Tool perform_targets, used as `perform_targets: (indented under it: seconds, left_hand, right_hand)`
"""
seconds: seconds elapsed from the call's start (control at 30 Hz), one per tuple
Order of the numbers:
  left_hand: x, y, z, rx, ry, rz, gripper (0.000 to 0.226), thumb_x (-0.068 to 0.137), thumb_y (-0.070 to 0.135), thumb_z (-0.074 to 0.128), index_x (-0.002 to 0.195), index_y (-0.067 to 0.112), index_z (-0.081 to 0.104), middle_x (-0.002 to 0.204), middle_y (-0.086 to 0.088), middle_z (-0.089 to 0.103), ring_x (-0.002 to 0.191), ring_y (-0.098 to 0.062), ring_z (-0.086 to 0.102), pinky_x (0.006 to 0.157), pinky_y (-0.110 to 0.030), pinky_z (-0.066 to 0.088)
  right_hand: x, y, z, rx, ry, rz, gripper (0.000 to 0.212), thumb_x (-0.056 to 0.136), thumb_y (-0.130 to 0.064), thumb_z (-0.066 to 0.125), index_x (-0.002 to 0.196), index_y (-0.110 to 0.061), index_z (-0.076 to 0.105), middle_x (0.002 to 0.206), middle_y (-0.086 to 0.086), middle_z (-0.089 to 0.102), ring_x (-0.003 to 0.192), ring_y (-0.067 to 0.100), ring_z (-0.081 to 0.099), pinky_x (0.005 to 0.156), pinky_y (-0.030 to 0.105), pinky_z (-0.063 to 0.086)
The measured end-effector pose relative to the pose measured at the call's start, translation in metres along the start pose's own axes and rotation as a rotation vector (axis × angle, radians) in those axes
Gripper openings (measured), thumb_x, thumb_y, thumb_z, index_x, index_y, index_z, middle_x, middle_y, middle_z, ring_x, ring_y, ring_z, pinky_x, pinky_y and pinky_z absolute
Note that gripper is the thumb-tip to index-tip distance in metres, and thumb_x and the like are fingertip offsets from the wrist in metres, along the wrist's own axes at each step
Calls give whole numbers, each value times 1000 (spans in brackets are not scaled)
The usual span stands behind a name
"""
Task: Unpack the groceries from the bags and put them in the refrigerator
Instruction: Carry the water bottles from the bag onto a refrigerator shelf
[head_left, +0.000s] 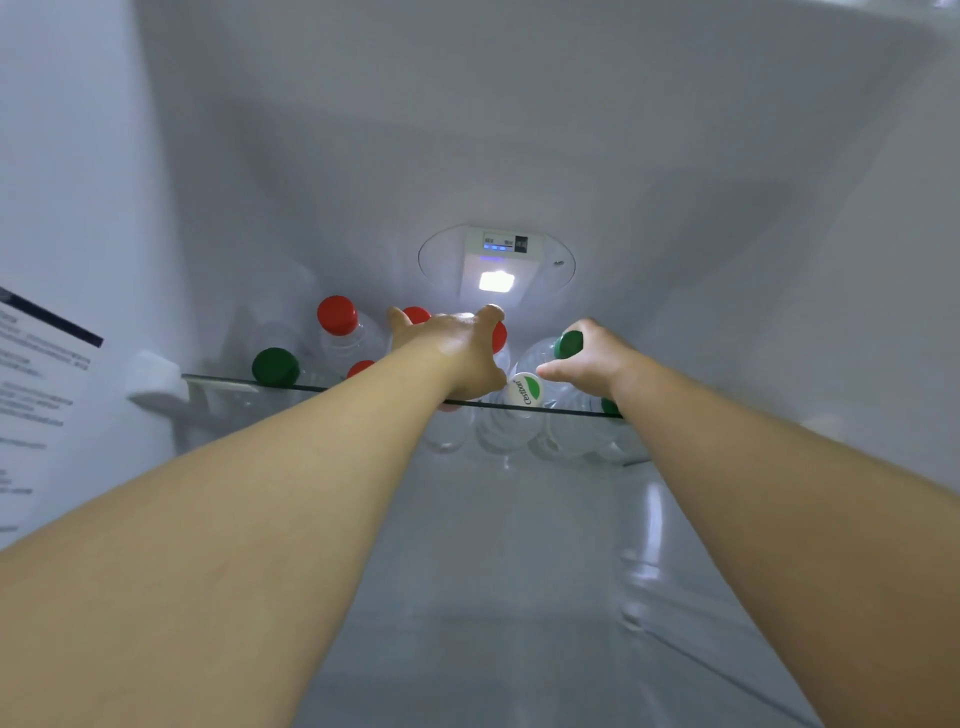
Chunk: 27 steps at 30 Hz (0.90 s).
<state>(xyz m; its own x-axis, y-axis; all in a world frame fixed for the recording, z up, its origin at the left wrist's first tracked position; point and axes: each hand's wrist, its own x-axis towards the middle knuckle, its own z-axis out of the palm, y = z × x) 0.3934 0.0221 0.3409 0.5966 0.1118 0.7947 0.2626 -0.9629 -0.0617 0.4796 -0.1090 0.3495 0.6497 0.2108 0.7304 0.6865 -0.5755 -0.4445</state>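
Both my arms reach into the refrigerator over a glass shelf that carries several clear water bottles. My left hand is curled around a red-capped bottle at the shelf's middle, and most of that bottle is hidden behind the hand. My right hand grips a green-capped bottle just to the right. Between the two hands stands a bottle with a white and green cap. Further left are another red-capped bottle and a green-capped bottle.
A lit lamp and control panel sit on the back wall above the bottles. A white shelf bracket juts from the left wall, near a printed label. Below the shelf lies the compartment floor.
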Motion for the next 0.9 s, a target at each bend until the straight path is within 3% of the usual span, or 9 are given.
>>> perform_targets:
  seconds: [0.1, 0.17, 0.27, 0.37, 0.53, 0.63, 0.73, 0.9]
  left_hand:
    - [-2, -1, -1, -18, -35, 2, 69, 93, 43, 45, 147, 34, 4, 153, 4, 26, 138, -27, 26, 109, -60, 7]
    - [-3, -1, -1, -25, -41, 2, 71, 93, 42, 44, 148, 34, 0, 154, 4, 22, 140, -25, 21, 109, -59, 9]
    - [-5, -1, -2, -38, 65, -2, 61, 92, 36, 46, 145, 32, 17, 147, -1, 31, 135, -26, 27, 104, -52, 24]
    - [-8, -1, -5, -43, 249, -37, 40, 92, 28, 48, 130, 22, 38, 128, -7, 42, 121, -29, 37, 93, -42, 32]
    - [-10, -2, -5, -28, 239, -12, 29, 92, 26, 47, 120, 21, 41, 119, -6, 45, 116, -27, 38, 90, -41, 31]
    - [-9, -2, -3, -53, 218, -17, 32, 91, 22, 49, 122, 19, 39, 118, -8, 45, 115, -28, 38, 81, -38, 33]
    - [-10, -3, -2, -82, 209, -15, 34, 90, 22, 50, 122, 18, 38, 117, -9, 44, 113, -28, 37, 75, -35, 34]
    - [-16, -1, -5, -47, 279, -28, 31, 91, 24, 48, 121, 17, 44, 117, -10, 46, 113, -29, 39, 80, -36, 36]
  right_hand:
    - [-5, -2, 2, -16, 54, -16, 65, 82, -43, 63, 134, -18, 35, 124, 7, 50, 110, 27, 51, 92, 37, 44]
    - [-10, -5, 0, -38, 179, -110, 56, 83, -41, 62, 129, -18, 41, 124, 7, 50, 111, 27, 51, 92, 39, 44]
    - [-18, -10, -4, -100, 402, -297, 19, 84, -17, 59, 101, -11, 54, 102, 9, 50, 90, 27, 51, 68, 29, 39]
    - [-19, -9, -4, -160, 396, -363, 6, 81, -3, 54, 82, -9, 56, 92, 12, 59, 79, 25, 52, 55, 26, 35]
    - [-14, -8, -2, -200, 332, -363, 15, 86, 0, 50, 91, -7, 63, 97, 10, 64, 83, 21, 53, 69, 27, 41]
    - [-13, -8, -1, -222, 278, -361, 19, 88, 0, 48, 98, -7, 63, 103, 12, 63, 91, 24, 56, 76, 29, 46]
    - [-18, -9, -1, -250, 234, -348, 19, 89, -6, 51, 104, -8, 61, 109, 10, 57, 93, 24, 52, 76, 29, 43]
    - [-32, -13, -2, -318, 255, -344, 20, 89, -21, 53, 107, -12, 57, 103, 5, 49, 85, 22, 48, 73, 30, 43]
